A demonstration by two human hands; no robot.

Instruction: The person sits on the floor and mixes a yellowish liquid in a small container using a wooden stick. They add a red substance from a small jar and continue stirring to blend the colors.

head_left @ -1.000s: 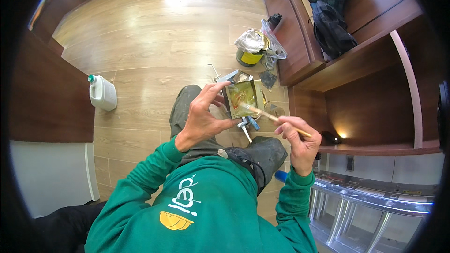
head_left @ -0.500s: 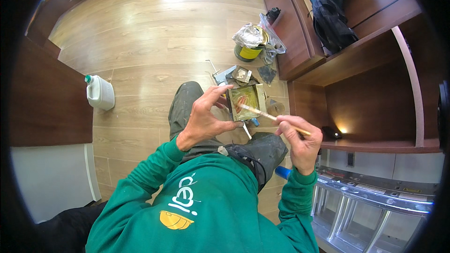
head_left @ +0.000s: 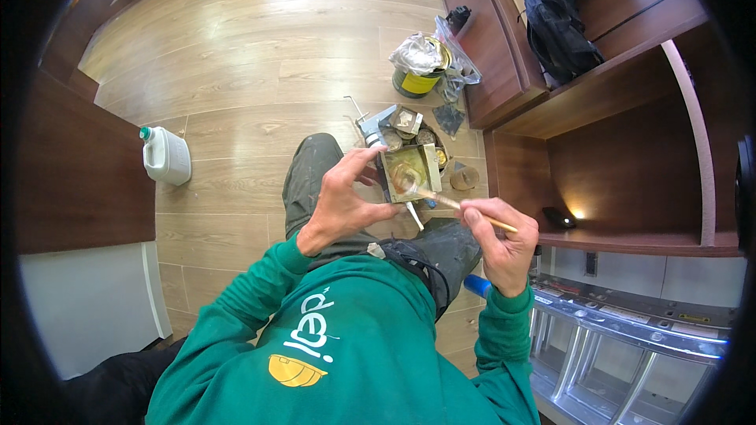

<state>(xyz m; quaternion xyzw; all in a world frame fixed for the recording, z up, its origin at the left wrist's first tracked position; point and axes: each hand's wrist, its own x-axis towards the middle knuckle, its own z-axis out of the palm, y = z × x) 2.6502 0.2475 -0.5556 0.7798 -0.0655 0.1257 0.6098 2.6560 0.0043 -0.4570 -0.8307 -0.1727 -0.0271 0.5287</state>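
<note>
My left hand point(head_left: 346, 193) grips a small square tray point(head_left: 423, 157), thumb at its near side and fingers at its far edge. Yellowish-green and brownish smears coat the inside. In my right hand point(head_left: 504, 240) is a thin paintbrush point(head_left: 443, 200), pinched along its pale wooden handle. Its bristles, blurred by motion, touch the tray's bottom. Under and beyond the tray lies what looks like a caulking gun point(head_left: 380, 120), its white nozzle point(head_left: 414, 216) poking out on the near side. Small open containers point(head_left: 425, 136) stand close behind the tray, partly hidden by it.
A clear cup point(head_left: 465, 179) stands right of the tray. Farther off is a dark bucket point(head_left: 417, 84) with a yellow band and plastic on top. A white jug point(head_left: 167, 156) stands left. At right are a brown cabinet point(head_left: 622, 165), backpacks point(head_left: 559, 35) and a metal ladder point(head_left: 614, 330).
The brush tip has shifted slightly nearer within the tray, and the reddish-brown smear there looks paler and more spread. More of the containers behind the tray now shows.
</note>
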